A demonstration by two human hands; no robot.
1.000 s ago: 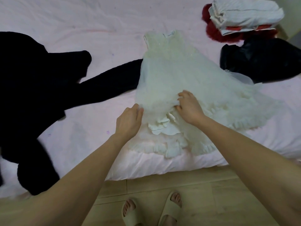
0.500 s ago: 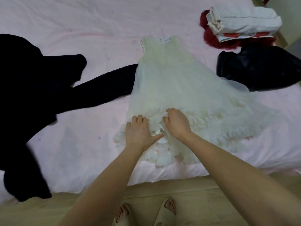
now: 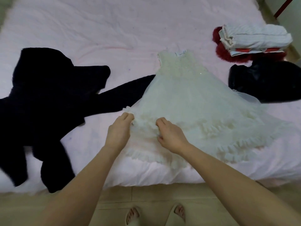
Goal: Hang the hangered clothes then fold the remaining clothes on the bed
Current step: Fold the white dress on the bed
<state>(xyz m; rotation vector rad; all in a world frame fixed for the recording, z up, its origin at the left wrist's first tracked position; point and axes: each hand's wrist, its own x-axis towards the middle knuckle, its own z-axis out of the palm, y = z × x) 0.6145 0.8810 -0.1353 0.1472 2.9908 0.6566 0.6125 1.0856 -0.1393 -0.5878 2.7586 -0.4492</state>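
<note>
A white frilly dress point(image 3: 192, 95) lies flat on the pink bed point(image 3: 114, 30), bodice away from me, ruffled hem at the near edge. My left hand point(image 3: 119, 132) pinches the left ruffled edge of the skirt. My right hand point(image 3: 171, 136) grips a bunch of the ruffles in the lower skirt, fingers curled into the fabric. A large black garment point(image 3: 48, 103) sprawls on the left, one sleeve reaching under the dress's left side.
Folded white striped clothes point(image 3: 254, 38) sit on a red fluffy item point(image 3: 228, 54) at the far right. Below them lies a shiny black garment point(image 3: 267, 80). The wooden floor point(image 3: 146, 198) and my slippered feet are at the bottom.
My hands have moved apart on the skirt; the left has slid out to the left ruffled edge. The bunched bow-like fabric between them has been spread flatter.
</note>
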